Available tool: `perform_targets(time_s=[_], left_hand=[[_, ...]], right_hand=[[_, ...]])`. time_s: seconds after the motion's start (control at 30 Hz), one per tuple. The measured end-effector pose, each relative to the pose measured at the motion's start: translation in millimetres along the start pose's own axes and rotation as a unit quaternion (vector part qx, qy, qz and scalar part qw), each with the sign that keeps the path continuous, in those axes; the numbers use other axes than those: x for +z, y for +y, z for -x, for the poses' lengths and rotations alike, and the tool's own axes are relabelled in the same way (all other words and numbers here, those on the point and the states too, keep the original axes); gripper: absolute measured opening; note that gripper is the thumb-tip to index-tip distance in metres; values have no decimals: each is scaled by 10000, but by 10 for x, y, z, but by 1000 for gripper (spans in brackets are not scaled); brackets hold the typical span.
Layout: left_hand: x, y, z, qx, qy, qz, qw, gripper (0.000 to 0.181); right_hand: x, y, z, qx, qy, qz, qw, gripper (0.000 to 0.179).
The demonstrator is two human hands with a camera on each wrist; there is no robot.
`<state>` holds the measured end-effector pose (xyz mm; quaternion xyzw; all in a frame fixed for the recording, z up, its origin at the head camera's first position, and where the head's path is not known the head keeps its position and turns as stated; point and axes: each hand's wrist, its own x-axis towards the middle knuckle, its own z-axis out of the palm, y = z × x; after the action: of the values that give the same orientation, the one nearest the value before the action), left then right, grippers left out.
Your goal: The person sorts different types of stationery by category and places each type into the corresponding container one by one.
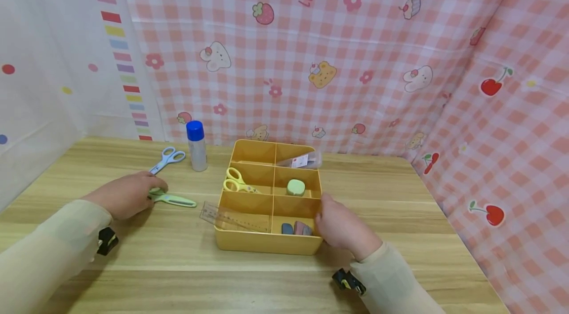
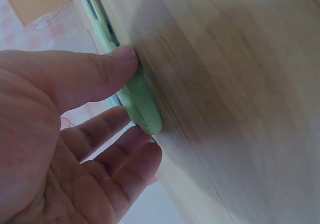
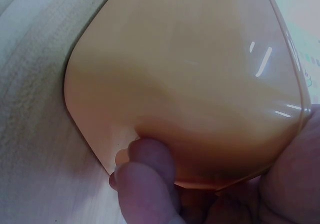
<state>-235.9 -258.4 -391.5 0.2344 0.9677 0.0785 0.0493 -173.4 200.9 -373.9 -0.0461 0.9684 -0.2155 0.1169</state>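
Note:
My left hand [image 1: 126, 196] is at the left of the table, with thumb and fingertips pinching the handle end of green scissors [image 1: 178, 200]. In the left wrist view the thumb lies on one side of the green handle [image 2: 142, 103], fingertips on the other. At the right, my right hand [image 1: 344, 227] grips the near right side of a yellow divided storage box [image 1: 268, 244]. The right wrist view shows bent fingers against the box's outer wall [image 3: 185, 78]. Yellow scissors [image 1: 235, 180] and a clear ruler [image 1: 231, 217] lie in its left compartments, the ruler's end jutting over the rim.
Blue scissors [image 1: 166, 158] lie beyond my left hand, near an upright blue-capped bottle [image 1: 197, 148]. The box's right compartments hold a clear packet [image 1: 306, 160], a green rounded block [image 1: 295, 187] and several small erasers [image 1: 299, 228]. Patterned cloth [image 1: 284, 57] hangs behind the table.

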Motion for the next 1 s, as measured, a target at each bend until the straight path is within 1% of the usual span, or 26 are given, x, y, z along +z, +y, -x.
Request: perform_targets(time_s=[0.27, 0.63, 0.83, 1.0], left_hand=[[-20, -5, 13, 117, 8, 28, 9999, 35], [-26, -2, 10, -21, -147, 53, 9999, 37], [-37, -12, 8, -95, -272, -19, 9996, 39], [-39, -16, 15, -151, -302, -88, 9994, 42]], right_hand=[[-1, -6, -4, 84, -19, 7, 10000, 41], [-3, -18, -12, 141, -44, -5, 9999, 41], [0, -22, -14, 156, -63, -33, 9999, 44], [1, -20, -10, 112, -33, 10, 9999, 44]])
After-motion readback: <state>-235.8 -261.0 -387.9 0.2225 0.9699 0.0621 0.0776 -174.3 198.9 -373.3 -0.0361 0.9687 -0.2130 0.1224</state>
